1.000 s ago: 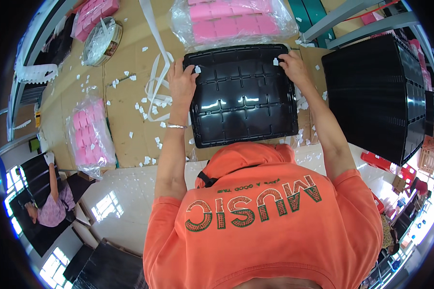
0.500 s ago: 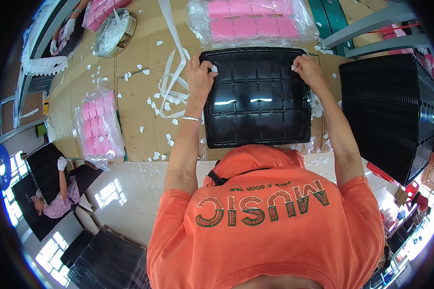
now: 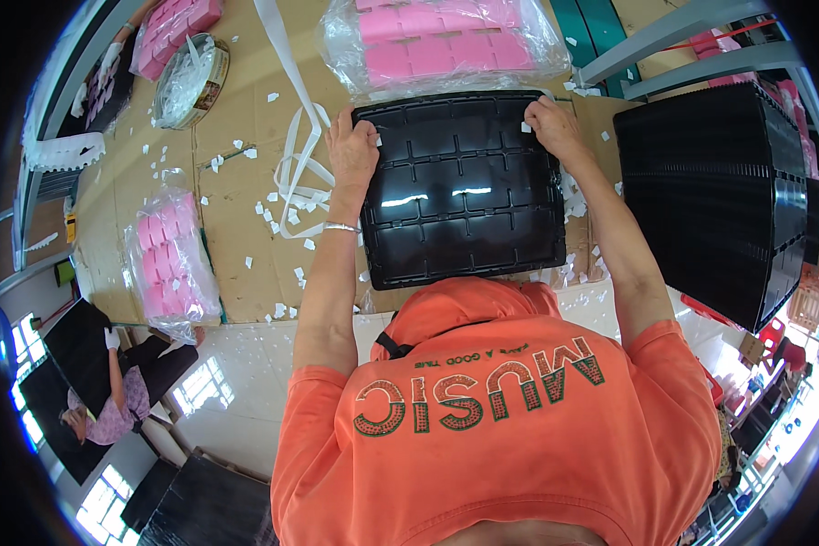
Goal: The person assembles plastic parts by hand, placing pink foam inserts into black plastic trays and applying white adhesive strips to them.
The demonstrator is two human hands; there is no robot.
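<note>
Cardboard (image 3: 237,227) underlies the tray (image 3: 464,223) between left grip (image 3: 353,150) and right grip (image 3: 556,130).

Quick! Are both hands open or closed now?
Left hand: closed, seemingly pinching a small white piece near the far left corner of the black tray.
Right hand: closed, seemingly pinching another white piece near the far right corner.

This is a workshop or factory floor where people work by hand. The cardboard-covered worktop (image 3: 237,227) carries a black moulded tray (image 3: 464,205), pink blocks (image 3: 166,259) in clear plastic bags and scattered white scraps (image 3: 280,310). A large stack of black trays (image 3: 692,191) stands at the right, near grey metal bars (image 3: 651,45). Beyond lies a shiny tiled floor (image 3: 264,364), where a co-worker (image 3: 123,405) in a white glove (image 3: 111,338) handles a large black panel (image 3: 77,346).
</note>
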